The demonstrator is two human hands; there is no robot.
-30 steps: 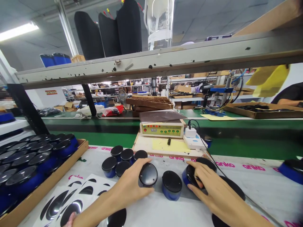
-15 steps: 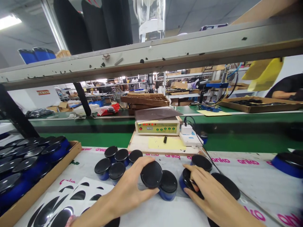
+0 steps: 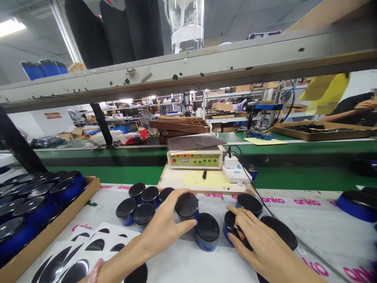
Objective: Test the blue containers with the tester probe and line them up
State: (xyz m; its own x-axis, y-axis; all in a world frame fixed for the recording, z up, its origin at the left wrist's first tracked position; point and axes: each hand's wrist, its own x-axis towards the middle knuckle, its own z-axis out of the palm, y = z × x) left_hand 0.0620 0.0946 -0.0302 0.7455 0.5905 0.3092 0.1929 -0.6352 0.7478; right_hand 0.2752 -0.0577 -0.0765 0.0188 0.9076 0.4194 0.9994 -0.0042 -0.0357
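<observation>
My left hand (image 3: 165, 224) curves around a round blue part with a glossy black top (image 3: 187, 205), thumb at its near side and fingers along its left and far edge. The part stands upright on the covered bench. My right hand (image 3: 253, 236) is closed over a second black-topped blue part (image 3: 229, 220), mostly hidden under the fingers. Between the hands stands another such part (image 3: 207, 232), touched by neither. Several more stand in a group (image 3: 144, 214) beyond my left hand, and one (image 3: 249, 204) sits just behind my right.
A cardboard tray (image 3: 70, 220) full of similar parts lies at left, near sheets of black stickers (image 3: 96, 243). A control box with buttons (image 3: 194, 159) and a power strip (image 3: 237, 173) stand ahead; a cable runs right. An overhead shelf (image 3: 176, 72) crosses above. A co-worker's arm (image 3: 353, 110) shows far right.
My left hand has lowered its tilted part, which now stands level on the bench. My right hand stays on its part with little movement. The co-worker's arm has shifted.
</observation>
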